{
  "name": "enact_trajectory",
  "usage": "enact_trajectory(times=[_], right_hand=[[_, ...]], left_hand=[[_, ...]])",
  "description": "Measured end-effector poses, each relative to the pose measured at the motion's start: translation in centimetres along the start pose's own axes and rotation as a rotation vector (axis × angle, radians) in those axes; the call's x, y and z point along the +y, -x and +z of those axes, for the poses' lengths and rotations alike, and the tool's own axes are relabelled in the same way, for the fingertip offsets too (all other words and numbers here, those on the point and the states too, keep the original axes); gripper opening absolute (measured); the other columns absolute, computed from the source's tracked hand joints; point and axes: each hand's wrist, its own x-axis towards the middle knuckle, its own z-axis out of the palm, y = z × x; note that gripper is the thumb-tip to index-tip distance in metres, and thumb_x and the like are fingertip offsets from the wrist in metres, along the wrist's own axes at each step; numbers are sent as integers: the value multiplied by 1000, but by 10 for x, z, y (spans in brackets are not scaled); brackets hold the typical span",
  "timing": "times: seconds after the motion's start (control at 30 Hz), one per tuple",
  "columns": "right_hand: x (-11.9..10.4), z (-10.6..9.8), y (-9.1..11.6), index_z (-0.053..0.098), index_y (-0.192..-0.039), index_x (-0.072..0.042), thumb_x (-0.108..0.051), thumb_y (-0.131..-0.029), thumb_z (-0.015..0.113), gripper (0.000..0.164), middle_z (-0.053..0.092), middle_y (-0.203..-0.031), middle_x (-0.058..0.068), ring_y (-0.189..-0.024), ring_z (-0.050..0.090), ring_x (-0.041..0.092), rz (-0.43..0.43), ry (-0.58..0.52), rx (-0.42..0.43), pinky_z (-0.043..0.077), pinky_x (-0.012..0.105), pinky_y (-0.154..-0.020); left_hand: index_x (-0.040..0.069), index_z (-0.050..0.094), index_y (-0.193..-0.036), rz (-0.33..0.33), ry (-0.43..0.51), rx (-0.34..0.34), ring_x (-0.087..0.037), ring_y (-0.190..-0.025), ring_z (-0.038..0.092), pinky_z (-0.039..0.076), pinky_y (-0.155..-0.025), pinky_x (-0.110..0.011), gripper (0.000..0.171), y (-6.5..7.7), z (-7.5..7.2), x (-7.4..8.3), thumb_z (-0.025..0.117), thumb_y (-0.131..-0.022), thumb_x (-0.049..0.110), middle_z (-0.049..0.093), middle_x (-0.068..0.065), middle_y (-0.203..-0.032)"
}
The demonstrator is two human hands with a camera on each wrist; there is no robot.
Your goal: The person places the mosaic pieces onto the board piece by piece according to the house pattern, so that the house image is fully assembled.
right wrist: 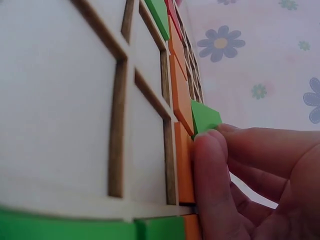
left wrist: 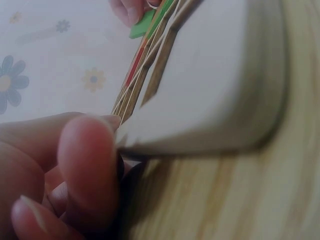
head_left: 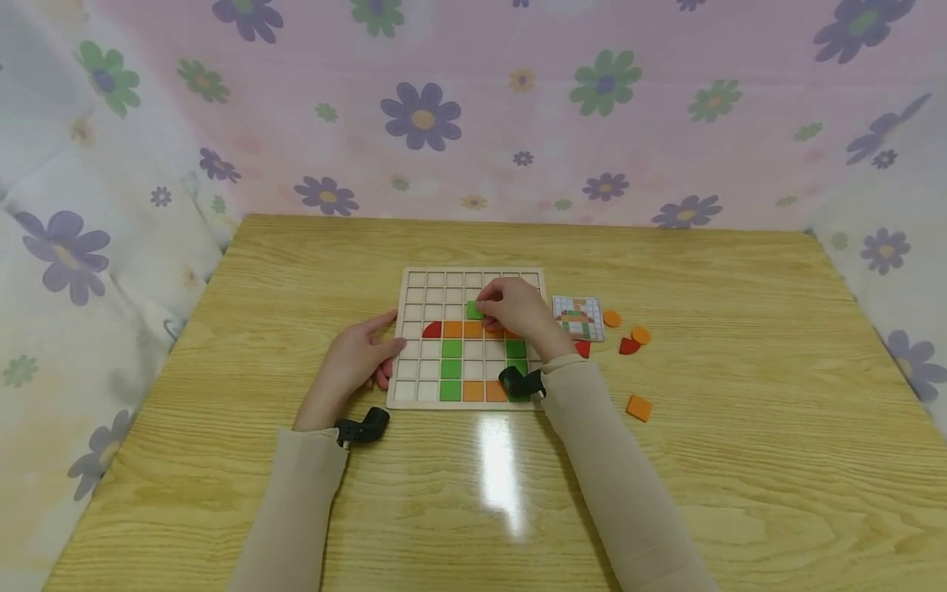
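Note:
A wooden grid board point(head_left: 414, 405) lies flat on the table, with orange point(head_left: 453, 330) and green square tiles point(head_left: 451, 369) and a red quarter-circle tile point(head_left: 431, 330) set in its cells. My right hand point(head_left: 518, 308) pinches a green square tile point(right wrist: 205, 116) between thumb and fingertips, tilted just behind the orange row in the right wrist view. At the board's left side, my left hand point(head_left: 355, 358) rests thumb and forefinger against the edge. In the left wrist view its thumb point(left wrist: 87, 160) is right at the rim, the other fingers bent below.
A small pattern card point(head_left: 580, 316) lies off the board's right side, overlapping a red piece point(head_left: 583, 349). Beyond it are two orange discs point(head_left: 612, 318), another red quarter-circle point(head_left: 629, 346) and a loose orange square point(head_left: 639, 408). A flowered curtain point(head_left: 473, 164) borders the table's back.

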Motion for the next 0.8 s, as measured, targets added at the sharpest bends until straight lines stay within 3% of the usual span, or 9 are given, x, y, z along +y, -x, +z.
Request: enact_trajectory(times=[0.43, 0.8], right_hand=[[3, 4, -4, 60, -99, -14, -21, -88, 57, 14, 60, -82, 6, -65, 61, 19, -42, 87, 31, 51, 27, -58], [0, 6, -3, 61, -97, -15, -19, -88, 56, 11, 59, -77, 3, -63, 58, 17, -81, 232, 44, 48, 27, -59]], left_hand=[[28, 34, -138, 16, -7, -7, -23, -44, 56, 44, -40, -32, 57, 0, -1, 1, 58, -86, 35, 58, -11, -56], [28, 35, -138, 7, -11, 1, -22, -44, 56, 44, -40, -32, 57, 1, -1, 1, 58, -86, 36, 58, -11, -56]])
